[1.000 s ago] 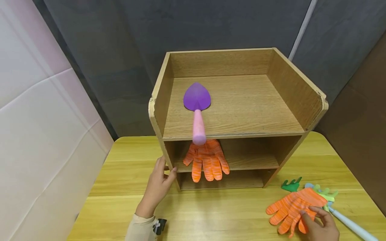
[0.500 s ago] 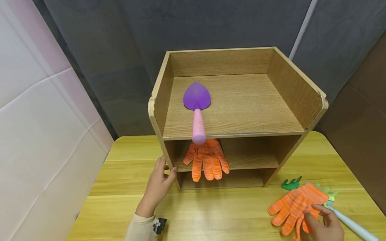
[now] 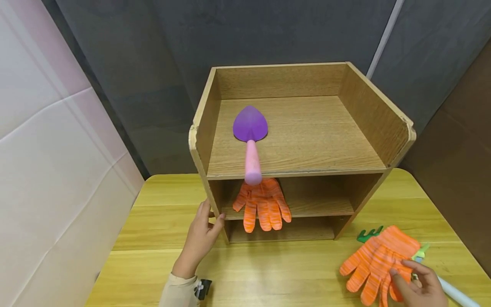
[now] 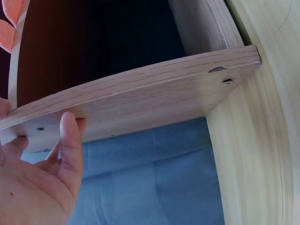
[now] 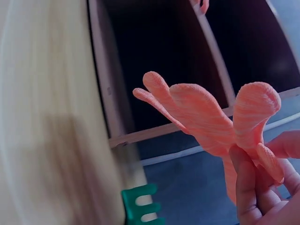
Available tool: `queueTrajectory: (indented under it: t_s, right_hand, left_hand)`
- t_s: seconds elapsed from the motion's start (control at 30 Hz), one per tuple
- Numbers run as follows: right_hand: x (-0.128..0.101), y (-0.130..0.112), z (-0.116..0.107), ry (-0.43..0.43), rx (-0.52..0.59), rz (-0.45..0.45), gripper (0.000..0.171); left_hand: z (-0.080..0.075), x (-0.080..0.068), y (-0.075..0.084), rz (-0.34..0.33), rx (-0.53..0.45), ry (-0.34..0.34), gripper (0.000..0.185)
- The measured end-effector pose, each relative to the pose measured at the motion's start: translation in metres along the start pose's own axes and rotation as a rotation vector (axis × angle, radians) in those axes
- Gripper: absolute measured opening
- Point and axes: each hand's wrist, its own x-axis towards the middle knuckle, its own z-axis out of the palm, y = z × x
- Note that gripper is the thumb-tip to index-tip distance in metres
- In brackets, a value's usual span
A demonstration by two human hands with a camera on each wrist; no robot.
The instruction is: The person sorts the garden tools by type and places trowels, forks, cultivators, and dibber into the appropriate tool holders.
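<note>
Orange glove (image 3: 370,266) was held above table (image 3: 284,273), its edge pinched between thumb and fingers of right hand (image 3: 423,286); rest of glove was stretched beyond fingertips. Green toothed piece (image 3: 369,235) was seen just beside glove; pale blue handle (image 3: 459,294) was partly hidden by right hand. Wooden shelf unit (image 3: 322,132) was touched at left side panel by left hand (image 3: 200,236), fingers parted. Second glove (image 3: 264,207) was draped over middle shelf's edge; purple trowel (image 3: 250,124) was laid on top.

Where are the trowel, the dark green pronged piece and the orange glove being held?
Trowel (image 3: 251,147): head view, on its handle just below the blade.
Dark green pronged piece (image 5: 131,206): right wrist view, base of its prongs.
Held orange glove (image 3: 379,258): head view, mid-glove.
</note>
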Motion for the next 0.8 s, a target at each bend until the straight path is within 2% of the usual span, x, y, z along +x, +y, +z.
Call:
queueTrajectory:
  t_s: [0.2, 0.3, 0.33, 0.37, 0.5, 0.67, 0.8]
  right_hand:
    - [-0.005, 0.001, -0.004, -0.236, 0.267, -0.248, 0.042]
    - [-0.008, -0.001, -0.005, -0.376, 0.355, -0.344, 0.046]
    - [-0.010, -0.002, -0.005, -0.390, 0.354, -0.361, 0.047]
    - [-0.011, -0.004, -0.004, -0.388, 0.349, -0.366, 0.048]
    - [-0.020, -0.010, 0.003, -0.269, 0.275, -0.319, 0.045]
    - [-0.030, -0.015, 0.004, -0.345, 0.267, -0.328, 0.050]
    - [-0.036, -0.019, 0.009, -0.310, 0.273, -0.336, 0.050]
  left_hand:
    - [-0.001, 0.000, 0.000, -0.002, 0.004, -0.006, 0.052]
    - [-0.001, 0.000, -0.001, -0.004, 0.010, -0.005, 0.054]
    - [-0.001, -0.001, -0.001, -0.005, 0.010, -0.004, 0.054]
    - [0.000, -0.001, -0.001, -0.005, 0.010, -0.003, 0.055]
    - [0.000, -0.001, 0.000, -0.004, 0.006, -0.006, 0.054]
    - [0.000, -0.001, 0.001, -0.010, 0.007, -0.012, 0.055]
    - [0.000, -0.001, 0.001, -0.011, 0.008, -0.011, 0.054]
